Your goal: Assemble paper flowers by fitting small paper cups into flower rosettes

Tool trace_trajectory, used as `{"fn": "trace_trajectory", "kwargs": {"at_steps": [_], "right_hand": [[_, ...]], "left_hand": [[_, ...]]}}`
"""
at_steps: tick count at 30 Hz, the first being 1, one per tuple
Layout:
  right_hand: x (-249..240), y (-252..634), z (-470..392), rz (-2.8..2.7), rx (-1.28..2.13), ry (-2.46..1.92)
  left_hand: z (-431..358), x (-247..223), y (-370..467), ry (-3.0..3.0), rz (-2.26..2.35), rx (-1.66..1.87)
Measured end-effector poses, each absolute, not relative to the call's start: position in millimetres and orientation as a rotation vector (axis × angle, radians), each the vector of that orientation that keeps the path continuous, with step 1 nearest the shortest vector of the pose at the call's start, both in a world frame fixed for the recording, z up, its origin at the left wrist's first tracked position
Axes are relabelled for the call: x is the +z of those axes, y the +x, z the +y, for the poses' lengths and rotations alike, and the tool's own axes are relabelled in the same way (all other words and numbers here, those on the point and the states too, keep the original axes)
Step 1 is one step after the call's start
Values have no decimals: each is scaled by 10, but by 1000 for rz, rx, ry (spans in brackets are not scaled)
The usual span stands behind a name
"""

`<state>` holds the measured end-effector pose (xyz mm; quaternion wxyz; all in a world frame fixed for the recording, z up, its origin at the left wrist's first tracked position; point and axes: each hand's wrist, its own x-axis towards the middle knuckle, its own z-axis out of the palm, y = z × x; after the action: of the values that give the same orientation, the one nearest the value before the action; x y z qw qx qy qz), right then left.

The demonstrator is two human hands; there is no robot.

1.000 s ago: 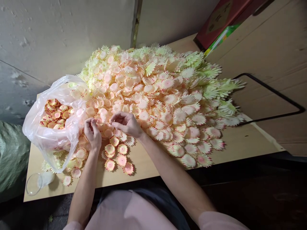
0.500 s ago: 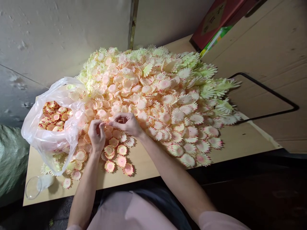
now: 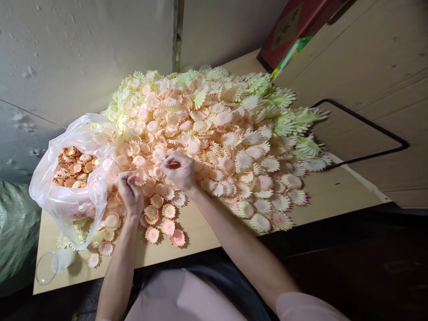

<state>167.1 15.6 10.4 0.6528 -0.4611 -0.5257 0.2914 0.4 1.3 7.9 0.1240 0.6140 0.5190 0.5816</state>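
Note:
My left hand is closed in a pinch over the near left part of a heap of artificial flower petal discs. At its fingertips is a small pink flower disc, which appears to be held there. My right hand is a little farther right, with thumb and fingers curled together; whatever lies between its fingertips is too small to make out. Below and between the hands, several red-edged discs lie on the table. The two hands are apart.
To the left, a clear plastic bag holds more red-edged discs. A transparent cup lies on its side at the near left corner. A red box stands at the back; a black metal bar juts out at right.
My hands have moved apart. The right one has shifted slightly right and is more curled, and the left has drawn slightly left and nearer. The whole view has shifted slightly.

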Motion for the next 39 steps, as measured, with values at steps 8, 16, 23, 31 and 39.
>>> {"fn": "trace_trajectory", "kwargs": {"at_steps": [8,16,23,31,39], "right_hand": [[136,1728,193,-1164,685,-1020],[170,1643,103,-1252,1137,-820],[185,1617,101,-1205,1216,-803],[154,1597,105,-1164,1258,-818],[161,1609,131,-1106,1193,-832]], "left_hand": [[7,146,15,1897,1483,1523],[3,140,26,2022,1458,1463],[-9,144,49,2085,1392,1442],[1,141,48,2040,1380,1445],[-3,131,29,1965,1430,1483]]}}
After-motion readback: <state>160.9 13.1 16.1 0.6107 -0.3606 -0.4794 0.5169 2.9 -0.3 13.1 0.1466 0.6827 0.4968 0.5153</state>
